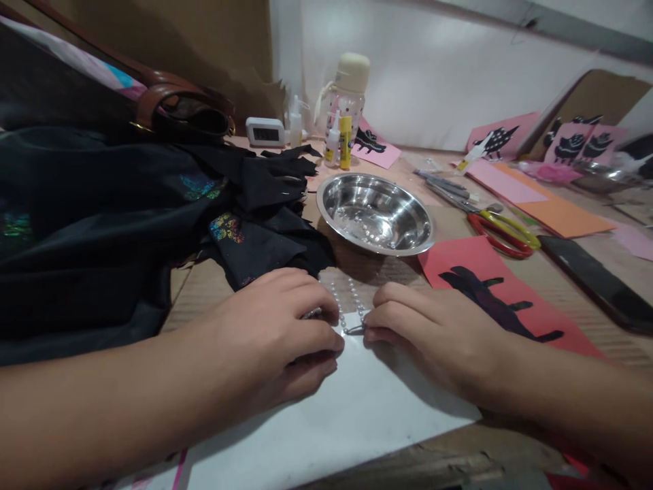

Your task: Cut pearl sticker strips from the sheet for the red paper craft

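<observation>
The bead strand (356, 299) sits mid-frame, btwn my hands, partly over white paper (326, 435). R hand (433, 327) pinches a thin dark piece (356, 329) by it; L hand (286, 327) is curled, can't tell if gripping. Best: light pinch, strand untwisted, wrists low w/ paper flat.

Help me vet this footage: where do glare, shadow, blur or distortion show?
In the head view, glints mark the bowl and a hazy sheen lies on the wall; in the head view, the right hand shades the paper; in the head view, the beads look soft; in the head view, the forearms seem stretched toward the edges, perhaps by a wide lens.
</observation>
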`<state>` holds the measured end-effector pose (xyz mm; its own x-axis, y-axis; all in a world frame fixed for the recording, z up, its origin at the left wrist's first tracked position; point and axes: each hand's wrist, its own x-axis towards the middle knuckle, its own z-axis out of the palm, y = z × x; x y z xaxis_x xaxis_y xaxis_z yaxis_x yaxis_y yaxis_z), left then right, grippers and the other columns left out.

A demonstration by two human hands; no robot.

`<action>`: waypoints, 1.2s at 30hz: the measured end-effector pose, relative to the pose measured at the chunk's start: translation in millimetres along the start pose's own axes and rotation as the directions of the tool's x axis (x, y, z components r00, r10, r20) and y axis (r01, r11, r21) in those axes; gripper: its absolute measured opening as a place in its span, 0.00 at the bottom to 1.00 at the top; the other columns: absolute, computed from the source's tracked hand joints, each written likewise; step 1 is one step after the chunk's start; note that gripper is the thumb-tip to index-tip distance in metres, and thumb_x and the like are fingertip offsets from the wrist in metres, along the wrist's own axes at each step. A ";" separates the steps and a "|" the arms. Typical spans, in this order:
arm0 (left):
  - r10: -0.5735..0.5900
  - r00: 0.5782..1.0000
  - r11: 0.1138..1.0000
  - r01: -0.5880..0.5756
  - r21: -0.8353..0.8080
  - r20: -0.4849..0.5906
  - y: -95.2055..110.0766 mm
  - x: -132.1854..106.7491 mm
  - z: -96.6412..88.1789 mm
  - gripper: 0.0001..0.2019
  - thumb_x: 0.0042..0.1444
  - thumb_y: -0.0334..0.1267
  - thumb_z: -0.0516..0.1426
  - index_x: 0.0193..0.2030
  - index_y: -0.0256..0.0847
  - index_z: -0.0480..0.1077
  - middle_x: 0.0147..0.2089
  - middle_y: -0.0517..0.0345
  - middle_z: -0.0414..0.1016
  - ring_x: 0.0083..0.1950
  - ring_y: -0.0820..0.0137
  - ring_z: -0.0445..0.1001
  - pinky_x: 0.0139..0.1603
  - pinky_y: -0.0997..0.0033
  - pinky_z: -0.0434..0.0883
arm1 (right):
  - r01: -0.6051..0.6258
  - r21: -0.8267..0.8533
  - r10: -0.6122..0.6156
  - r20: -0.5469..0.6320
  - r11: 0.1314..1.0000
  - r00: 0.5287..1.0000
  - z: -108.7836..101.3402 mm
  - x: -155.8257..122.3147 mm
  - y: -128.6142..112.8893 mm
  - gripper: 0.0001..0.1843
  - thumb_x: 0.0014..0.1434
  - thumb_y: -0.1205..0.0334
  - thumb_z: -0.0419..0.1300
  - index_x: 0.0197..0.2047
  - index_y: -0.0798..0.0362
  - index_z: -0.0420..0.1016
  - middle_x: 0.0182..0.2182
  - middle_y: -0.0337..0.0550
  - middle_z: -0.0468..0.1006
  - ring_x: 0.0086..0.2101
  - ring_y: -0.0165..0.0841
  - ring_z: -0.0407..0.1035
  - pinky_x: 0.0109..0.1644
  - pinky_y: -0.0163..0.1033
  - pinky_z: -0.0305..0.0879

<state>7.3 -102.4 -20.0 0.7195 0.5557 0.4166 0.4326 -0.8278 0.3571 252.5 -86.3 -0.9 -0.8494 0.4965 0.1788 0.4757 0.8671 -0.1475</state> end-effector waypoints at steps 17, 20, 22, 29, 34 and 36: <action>0.025 1.000 1.000 -0.025 0.004 -0.016 0.8 2.0 0.3 0.07 0.60 0.32 0.59 0.38 0.42 0.81 0.42 0.53 0.80 0.43 0.62 0.77 0.47 0.58 0.74 | -0.037 -0.068 0.034 -0.045 0.997 0.998 3.0 -2.6 1.3 0.11 0.69 0.67 0.51 0.38 0.55 0.74 0.32 0.42 0.75 0.29 0.31 0.68 0.30 0.36 0.60; 0.020 1.000 1.000 -0.020 0.004 -0.012 0.9 1.3 -0.8 0.07 0.60 0.32 0.59 0.39 0.43 0.81 0.41 0.53 0.80 0.43 0.62 0.77 0.46 0.58 0.74 | -0.121 0.043 0.123 -0.046 0.992 0.991 3.4 -2.5 1.2 0.09 0.69 0.65 0.53 0.39 0.55 0.73 0.34 0.42 0.75 0.30 0.32 0.70 0.32 0.36 0.64; 0.024 0.999 1.000 -0.024 0.009 -0.022 0.4 1.0 -1.2 0.07 0.60 0.32 0.60 0.39 0.43 0.81 0.41 0.53 0.80 0.43 0.62 0.78 0.47 0.59 0.74 | -0.152 0.083 0.154 -0.015 0.985 0.988 3.0 -1.9 1.3 0.08 0.69 0.64 0.54 0.40 0.54 0.74 0.34 0.42 0.76 0.31 0.32 0.72 0.34 0.37 0.66; 0.006 0.998 1.000 -0.007 -0.005 -0.057 -4.8 2.3 0.3 0.06 0.63 0.32 0.60 0.42 0.41 0.79 0.41 0.60 0.83 0.42 0.68 0.80 0.51 0.63 0.72 | -0.194 0.195 0.187 0.057 0.961 0.981 0.2 0.2 4.3 0.08 0.69 0.61 0.55 0.43 0.53 0.75 0.35 0.41 0.80 0.33 0.33 0.74 0.35 0.37 0.67; -0.008 0.999 1.000 0.009 0.019 -0.051 -5.2 1.3 2.1 0.07 0.63 0.32 0.59 0.41 0.42 0.80 0.43 0.58 0.83 0.43 0.67 0.79 0.44 0.68 0.73 | -0.186 0.209 0.177 0.058 0.960 0.982 3.0 -1.7 5.7 0.05 0.67 0.60 0.59 0.43 0.51 0.75 0.36 0.38 0.80 0.34 0.33 0.74 0.36 0.37 0.66; -0.008 0.999 1.000 0.008 0.016 -0.044 -4.4 0.1 2.4 0.07 0.64 0.33 0.58 0.41 0.42 0.80 0.43 0.57 0.82 0.43 0.67 0.79 0.43 0.68 0.74 | -0.162 0.193 0.154 0.058 0.968 0.986 3.2 -2.5 5.8 0.06 0.68 0.59 0.59 0.44 0.51 0.75 0.37 0.40 0.79 0.33 0.33 0.73 0.36 0.37 0.65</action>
<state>6.8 -98.9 -23.5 0.6913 0.5649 0.4506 0.4473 -0.8243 0.3471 256.7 -82.7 -5.3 -0.7778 0.6209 0.0976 0.5541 0.7506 -0.3599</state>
